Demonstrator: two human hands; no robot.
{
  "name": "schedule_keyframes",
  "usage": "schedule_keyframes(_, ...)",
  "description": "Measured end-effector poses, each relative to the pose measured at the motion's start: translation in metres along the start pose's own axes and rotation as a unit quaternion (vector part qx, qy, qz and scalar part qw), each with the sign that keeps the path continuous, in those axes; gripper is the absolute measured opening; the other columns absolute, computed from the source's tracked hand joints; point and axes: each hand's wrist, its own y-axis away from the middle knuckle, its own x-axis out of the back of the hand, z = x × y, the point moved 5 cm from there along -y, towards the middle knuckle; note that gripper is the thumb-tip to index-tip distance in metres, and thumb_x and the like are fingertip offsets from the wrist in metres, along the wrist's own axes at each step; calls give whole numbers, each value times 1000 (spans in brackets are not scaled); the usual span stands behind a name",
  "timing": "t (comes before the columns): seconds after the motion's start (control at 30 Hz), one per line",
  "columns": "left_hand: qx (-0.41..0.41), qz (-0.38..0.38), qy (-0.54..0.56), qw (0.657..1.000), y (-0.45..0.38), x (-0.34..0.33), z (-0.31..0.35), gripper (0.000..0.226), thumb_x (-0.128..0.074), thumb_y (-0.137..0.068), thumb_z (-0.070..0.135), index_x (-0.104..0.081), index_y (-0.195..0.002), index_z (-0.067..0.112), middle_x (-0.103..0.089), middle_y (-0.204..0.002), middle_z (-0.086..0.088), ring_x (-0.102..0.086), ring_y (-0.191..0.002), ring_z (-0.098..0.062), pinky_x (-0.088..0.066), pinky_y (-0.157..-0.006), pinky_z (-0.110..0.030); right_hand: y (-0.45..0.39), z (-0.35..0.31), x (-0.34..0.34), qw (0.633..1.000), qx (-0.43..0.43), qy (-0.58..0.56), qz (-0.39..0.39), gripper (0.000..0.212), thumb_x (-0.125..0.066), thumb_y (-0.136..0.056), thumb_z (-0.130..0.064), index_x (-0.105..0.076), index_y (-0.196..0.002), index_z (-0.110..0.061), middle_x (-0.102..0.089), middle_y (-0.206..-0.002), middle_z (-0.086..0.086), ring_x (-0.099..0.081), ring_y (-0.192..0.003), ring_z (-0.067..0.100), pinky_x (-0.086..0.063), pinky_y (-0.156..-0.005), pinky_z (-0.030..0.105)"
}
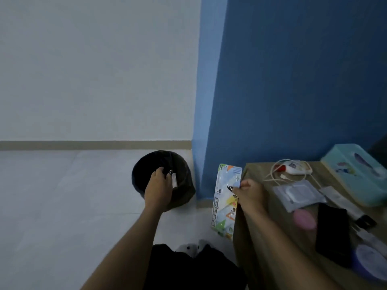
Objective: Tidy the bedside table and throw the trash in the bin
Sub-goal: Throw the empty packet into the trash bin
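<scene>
A dark round bin (184, 191) stands on the floor by the blue wall corner. My left hand (158, 187) hovers over its mouth, fingers closed on a small white scrap (174, 181). My right hand (250, 194) pinches a long printed scissors package (227, 197) by its edge, held upright just left of the wooden bedside table (257, 170). On the table lie a white charging cable (278, 176), a clear plastic pouch (297, 194), a pink oval item (304, 218), a black flat object (333, 231) and a teal tissue box (356, 174).
A white bottle with a red cap (295, 168) rests at the table's back. A purple round lid (368, 262) sits at the near right corner. Pale floor tiles (62, 206) spread to the left. A dark garment (188, 268) lies below me.
</scene>
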Motion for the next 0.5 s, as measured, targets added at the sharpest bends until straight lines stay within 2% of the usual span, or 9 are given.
schedule_keyframes(0.07, 25, 8, -10, 1000, -12, 3, -30, 43, -42, -98, 33, -46, -134, 10, -61, -120, -12, -60, -106, -30, -49, -81, -41, -8, 0, -41, 999, 10, 21, -34, 20, -80, -70, -21, -63, -71, -10, -71, -70, 3, -68, -69, 26, -58, -67, 44)
schedule_keyframes(0.23, 72, 6, -37, 997, -44, -5, -100, 40, -42, -98, 32, -49, -126, 5, -59, -120, -17, -58, -106, -34, -48, -83, -42, -38, -28, -122, 996, 23, 25, -77, 21, -80, -71, -21, -63, -73, -9, -72, -76, 5, -69, -71, 27, -59, -69, 46)
schedule_keyframes(0.4, 115, -11, -55, 992, -70, -23, -148, 43, -43, -99, 28, -43, -131, 0, -50, -130, -22, -51, -116, -38, -43, -92, -42, -79, -70, -188, 996, 69, -10, -59, 14, -75, -77, -17, -64, -80, -10, -70, -83, 5, -67, -77, 23, -57, -69, 37)
schedule_keyframes(0.5, 137, -27, -77, 987, -83, -34, -166, 46, -42, -100, 28, -38, -133, -3, -42, -138, -24, -46, -123, -39, -40, -97, -44, -102, -84, -228, 995, 86, -12, -54, 13, -73, -80, -18, -66, -87, -9, -69, -89, 0, -62, -77, 15, -46, -60, 22)
